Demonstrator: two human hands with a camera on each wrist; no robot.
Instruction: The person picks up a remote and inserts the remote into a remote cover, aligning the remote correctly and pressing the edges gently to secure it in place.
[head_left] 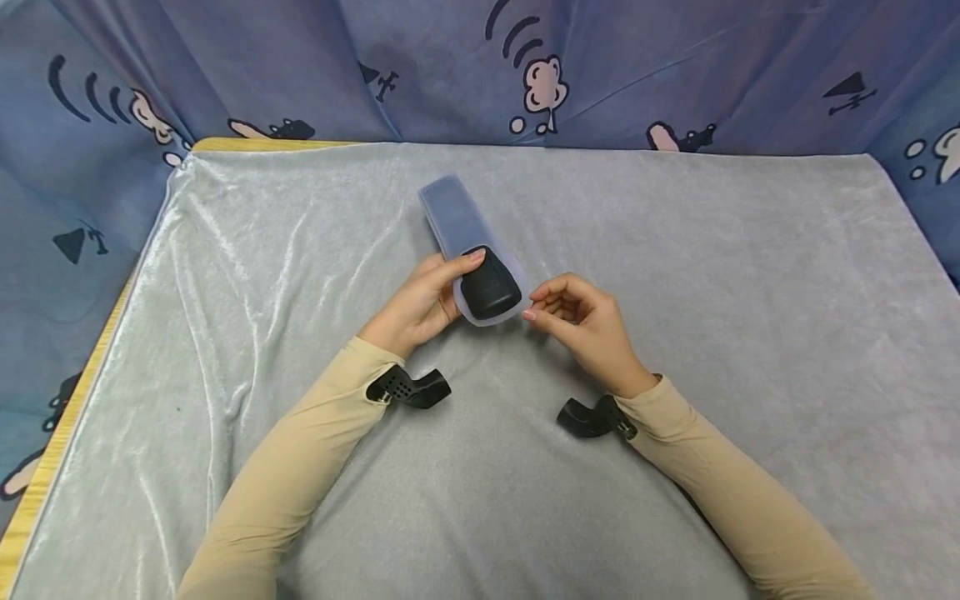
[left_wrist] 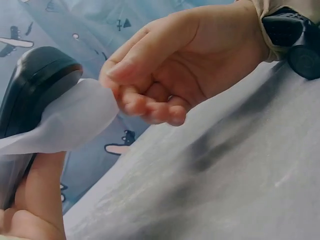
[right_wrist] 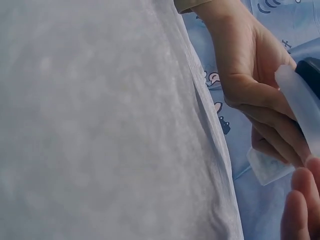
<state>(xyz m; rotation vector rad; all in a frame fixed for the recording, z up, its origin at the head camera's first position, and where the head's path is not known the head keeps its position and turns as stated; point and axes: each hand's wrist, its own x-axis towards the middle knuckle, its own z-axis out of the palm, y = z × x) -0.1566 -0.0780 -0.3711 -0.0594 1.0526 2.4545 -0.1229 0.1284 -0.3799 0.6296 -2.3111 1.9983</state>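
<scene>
In the head view, my left hand [head_left: 423, 302] grips a smooth black rounded device [head_left: 491, 287], its thumb across the top and its fingers underneath. The device's exact kind is unclear. Around it is a long translucent sleeve [head_left: 453, 212], whose narrow end points away; the black end shows at the near, wider opening. My right hand [head_left: 588, 325] pinches the near right rim of the sleeve between thumb and forefinger, the other fingers curled. In the left wrist view, the sleeve's rim [left_wrist: 92, 117] bends out toward those fingertips. The right wrist view shows only part of the sleeve [right_wrist: 297, 107].
A wrinkled grey velvety cloth [head_left: 712, 275] covers the table, whose yellow wooden edge [head_left: 75, 408] shows at the left. Behind and at both sides hangs a blue patterned curtain [head_left: 450, 75]. Black camera mounts [head_left: 408, 387] sit on both wrists.
</scene>
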